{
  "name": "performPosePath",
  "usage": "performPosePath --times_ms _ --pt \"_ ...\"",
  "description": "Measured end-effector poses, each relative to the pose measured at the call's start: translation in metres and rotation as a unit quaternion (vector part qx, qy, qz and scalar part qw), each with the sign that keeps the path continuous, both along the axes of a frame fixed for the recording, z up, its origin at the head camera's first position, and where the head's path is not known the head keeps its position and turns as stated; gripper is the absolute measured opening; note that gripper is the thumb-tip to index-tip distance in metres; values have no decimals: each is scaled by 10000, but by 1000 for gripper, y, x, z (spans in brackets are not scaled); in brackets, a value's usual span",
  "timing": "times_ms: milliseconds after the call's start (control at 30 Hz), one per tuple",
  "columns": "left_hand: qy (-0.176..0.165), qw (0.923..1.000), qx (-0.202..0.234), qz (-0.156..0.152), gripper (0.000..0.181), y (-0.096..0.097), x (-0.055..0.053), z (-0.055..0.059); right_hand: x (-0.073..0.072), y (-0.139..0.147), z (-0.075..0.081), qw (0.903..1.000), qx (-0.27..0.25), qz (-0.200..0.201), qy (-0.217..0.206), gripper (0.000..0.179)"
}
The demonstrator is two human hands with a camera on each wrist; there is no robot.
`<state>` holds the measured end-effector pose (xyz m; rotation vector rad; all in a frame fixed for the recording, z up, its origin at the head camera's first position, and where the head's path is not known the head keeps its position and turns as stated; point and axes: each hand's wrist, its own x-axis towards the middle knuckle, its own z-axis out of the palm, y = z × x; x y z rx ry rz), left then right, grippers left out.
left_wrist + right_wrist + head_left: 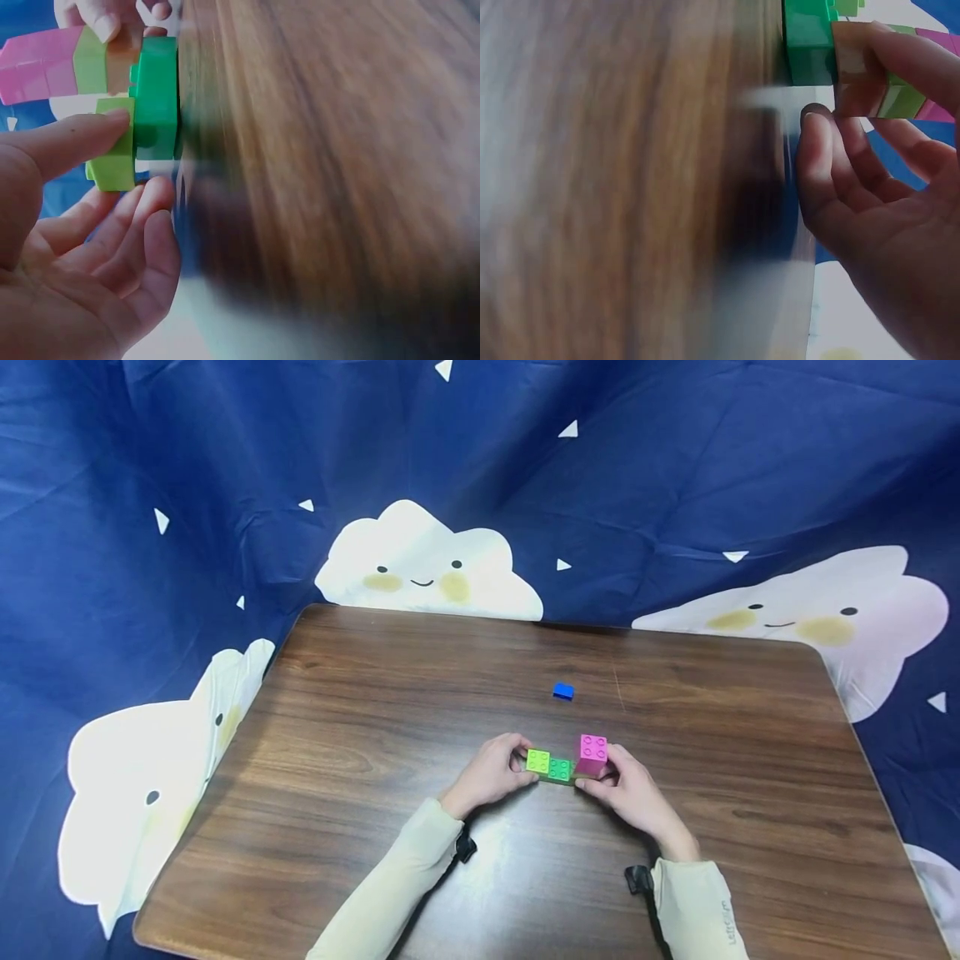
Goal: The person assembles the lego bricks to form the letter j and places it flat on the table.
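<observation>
A long green building block [157,97] lies low over the table, its studs showing in the middle in the head view. On its left end sits a lime green block [537,761], pinched between thumb and fingers of my left hand [493,770]. A tower rises from the right end: a brown block [853,67] at the bottom, another lime green block [91,60] above it, then pink blocks [592,752] on top. My right hand [636,792] grips the lower part of this tower, thumb in front and fingers behind.
A small blue block [563,691] lies alone on the brown wooden table [375,693], beyond the hands. Behind the table hangs a dark blue cloth [525,460] printed with white clouds. Black straps are worn at both wrists.
</observation>
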<state>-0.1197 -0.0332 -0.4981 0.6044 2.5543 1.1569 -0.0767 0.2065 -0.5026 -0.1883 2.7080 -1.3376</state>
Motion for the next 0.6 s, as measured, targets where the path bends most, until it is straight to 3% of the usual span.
performPosePath --times_ms 300,600 --pt "-55 10000 21 34 42 7 -2 1 -3 9 2 9995 -69 -187 -242 43" --pt "-300 9987 259 332 43 10 -3 0 -6 11 3 9988 118 -329 -343 46"
